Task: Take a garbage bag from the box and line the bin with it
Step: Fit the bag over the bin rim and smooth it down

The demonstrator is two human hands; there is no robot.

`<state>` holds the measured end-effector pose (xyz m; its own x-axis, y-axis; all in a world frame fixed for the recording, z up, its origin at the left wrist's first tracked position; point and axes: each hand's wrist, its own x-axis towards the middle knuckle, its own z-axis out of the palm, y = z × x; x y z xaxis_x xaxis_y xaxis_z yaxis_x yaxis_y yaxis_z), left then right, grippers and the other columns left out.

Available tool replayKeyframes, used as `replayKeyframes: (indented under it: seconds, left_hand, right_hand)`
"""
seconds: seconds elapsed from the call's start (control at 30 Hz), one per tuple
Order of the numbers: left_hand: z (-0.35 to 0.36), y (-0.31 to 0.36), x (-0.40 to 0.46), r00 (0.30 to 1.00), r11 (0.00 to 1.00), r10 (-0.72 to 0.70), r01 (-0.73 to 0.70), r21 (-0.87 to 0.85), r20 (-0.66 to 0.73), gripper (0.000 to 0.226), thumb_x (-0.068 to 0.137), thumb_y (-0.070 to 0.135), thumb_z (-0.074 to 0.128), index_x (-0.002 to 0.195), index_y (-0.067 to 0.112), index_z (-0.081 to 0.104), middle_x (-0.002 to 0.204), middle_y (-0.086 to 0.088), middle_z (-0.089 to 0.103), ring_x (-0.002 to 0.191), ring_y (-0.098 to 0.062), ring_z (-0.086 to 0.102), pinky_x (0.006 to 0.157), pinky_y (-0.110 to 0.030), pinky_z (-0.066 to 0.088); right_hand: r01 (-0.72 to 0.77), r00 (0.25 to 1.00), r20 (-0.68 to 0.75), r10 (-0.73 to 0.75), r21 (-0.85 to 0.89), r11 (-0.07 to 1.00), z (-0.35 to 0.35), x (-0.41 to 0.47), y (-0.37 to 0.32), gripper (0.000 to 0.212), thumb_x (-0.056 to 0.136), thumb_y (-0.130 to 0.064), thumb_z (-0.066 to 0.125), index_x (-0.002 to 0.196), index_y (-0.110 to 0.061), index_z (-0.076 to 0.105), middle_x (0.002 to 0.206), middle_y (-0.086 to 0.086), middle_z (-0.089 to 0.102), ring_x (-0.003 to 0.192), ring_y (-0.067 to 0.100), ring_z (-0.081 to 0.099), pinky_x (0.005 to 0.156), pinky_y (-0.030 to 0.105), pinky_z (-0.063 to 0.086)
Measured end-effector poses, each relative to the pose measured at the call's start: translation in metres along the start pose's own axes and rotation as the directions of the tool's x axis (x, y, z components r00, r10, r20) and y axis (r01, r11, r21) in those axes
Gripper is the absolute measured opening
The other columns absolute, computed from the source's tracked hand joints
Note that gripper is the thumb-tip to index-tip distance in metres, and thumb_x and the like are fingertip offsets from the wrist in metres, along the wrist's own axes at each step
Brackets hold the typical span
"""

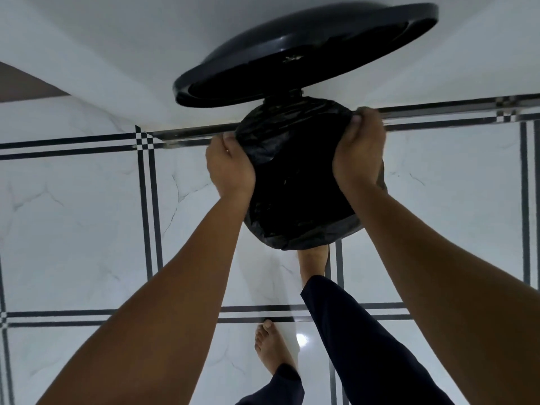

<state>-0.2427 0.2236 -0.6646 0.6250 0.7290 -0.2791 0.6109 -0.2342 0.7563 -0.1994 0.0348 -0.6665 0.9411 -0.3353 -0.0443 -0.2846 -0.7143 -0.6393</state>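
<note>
Bin [298,238] body fully covered by black garbage bag [292,159]; forward foot's [314,263] toes hidden under it. Both hands' fingertips lost in the plastic. Lid [292,54] motion-blurred.

floor [73,229]: white marble tiles, black-striped borders | wall [117,39]: plain white

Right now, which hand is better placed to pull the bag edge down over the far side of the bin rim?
Probably the right hand. It pinches the garbage bag further back, nearer the lid hinge; the left hand grips it lower on the near side.
</note>
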Motion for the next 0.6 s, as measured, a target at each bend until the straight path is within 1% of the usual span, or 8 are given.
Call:
replayKeyframes:
  seconds: [0.07, 0.13, 0.2, 0.27, 0.37, 0.47, 0.53, 0.6]
  left_hand:
    - [0.008, 0.006, -0.002, 0.996, 0.999, 0.005, -0.009, 0.037, 0.084, 0.034, 0.109, 0.031, 0.036, 0.116, 0.013, 0.063, 0.105, 0.003, 0.064, 0.094, -0.015, 0.057, 0.084, -0.029, 0.043]
    - [0.014, 0.005, 0.004, 0.993, 0.993, 0.013, -0.026, 0.111, 0.121, 0.039, 0.11, 0.035, 0.033, 0.121, 0.014, 0.063, 0.107, 0.003, 0.065, 0.094, -0.015, 0.055, 0.082, -0.028, 0.039]
    - [0.017, 0.001, 0.016, 0.986, 0.99, -0.023, 0.0, 0.141, 0.164, 0.043, 0.109, 0.041, 0.031, 0.113, 0.015, 0.065, 0.098, 0.005, 0.064, 0.091, -0.018, 0.058, 0.08, -0.032, 0.041]
    - [0.019, -0.006, 0.029, 0.975, 0.991, -0.064, 0.036, 0.132, 0.214, 0.043, 0.108, 0.046, 0.032, 0.093, 0.019, 0.062, 0.083, 0.006, 0.06, 0.085, -0.021, 0.06, 0.078, -0.035, 0.046]
    - [0.019, -0.011, 0.042, 0.957, 0.99, -0.138, 0.122, 0.075, 0.257, 0.043, 0.105, 0.05, 0.036, 0.089, 0.019, 0.062, 0.082, 0.003, 0.062, 0.082, -0.021, 0.062, 0.08, -0.037, 0.049]
    - [0.017, -0.008, 0.049, 0.936, 0.976, -0.219, 0.209, 0.067, 0.276, 0.032, 0.1, 0.037, 0.04, 0.077, 0.018, 0.053, 0.071, 0.004, 0.053, 0.07, -0.017, 0.05, 0.071, -0.035, 0.042]
    - [0.014, -0.001, 0.053, 0.976, 0.986, -0.116, 0.091, 0.14, 0.186, 0.019, 0.097, 0.027, 0.043, 0.083, 0.017, 0.052, 0.076, 0.004, 0.054, 0.071, -0.016, 0.052, 0.07, -0.032, 0.042]
    - [0.014, 0.008, 0.055, 0.993, 0.979, 0.068, -0.085, 0.188, 0.098, 0.02, 0.093, 0.019, 0.044, 0.073, 0.02, 0.049, 0.071, 0.004, 0.053, 0.064, -0.011, 0.05, 0.059, -0.028, 0.038]
  right_hand:
    - [0.097, 0.986, 0.142, -0.086, -0.074, 0.992, 0.011, 0.009, -0.005, 0.039, 0.105, -0.032, 0.034, 0.12, -0.008, 0.061, 0.115, 0.012, 0.065, 0.109, 0.032, 0.057, 0.09, 0.04, 0.044]
    - [0.078, 0.972, 0.23, -0.041, -0.156, 0.985, 0.017, 0.022, -0.01, 0.044, 0.107, -0.041, 0.031, 0.122, -0.01, 0.058, 0.119, 0.012, 0.064, 0.113, 0.035, 0.056, 0.09, 0.046, 0.042]
    - [0.085, 0.96, 0.278, -0.019, -0.227, 0.97, 0.022, 0.033, -0.009, 0.048, 0.107, -0.046, 0.028, 0.121, -0.009, 0.056, 0.121, 0.013, 0.061, 0.115, 0.036, 0.054, 0.089, 0.047, 0.04]
    - [0.109, 0.96, 0.278, -0.02, -0.306, 0.946, 0.026, 0.039, -0.006, 0.048, 0.107, -0.046, 0.028, 0.119, -0.008, 0.055, 0.12, 0.015, 0.06, 0.114, 0.037, 0.053, 0.088, 0.046, 0.04]
    - [0.09, 0.969, 0.245, -0.001, -0.351, 0.932, 0.031, 0.045, -0.009, 0.047, 0.106, -0.041, 0.028, 0.114, -0.005, 0.058, 0.116, 0.017, 0.062, 0.112, 0.038, 0.054, 0.09, 0.047, 0.041]
    - [0.041, 0.97, 0.236, 0.051, -0.371, 0.928, 0.032, 0.051, -0.017, 0.044, 0.103, -0.035, 0.029, 0.111, -0.005, 0.061, 0.113, 0.016, 0.062, 0.111, 0.037, 0.054, 0.092, 0.047, 0.039]
    - [0.099, 0.981, 0.191, -0.021, -0.408, 0.908, 0.031, 0.054, -0.022, 0.037, 0.099, -0.031, 0.032, 0.11, -0.007, 0.059, 0.112, 0.013, 0.06, 0.11, 0.034, 0.053, 0.091, 0.046, 0.037]
    - [0.209, 0.972, 0.181, -0.153, -0.35, 0.913, 0.033, 0.052, -0.024, 0.033, 0.097, -0.026, 0.035, 0.109, -0.008, 0.059, 0.11, 0.012, 0.061, 0.107, 0.033, 0.054, 0.086, 0.043, 0.039]
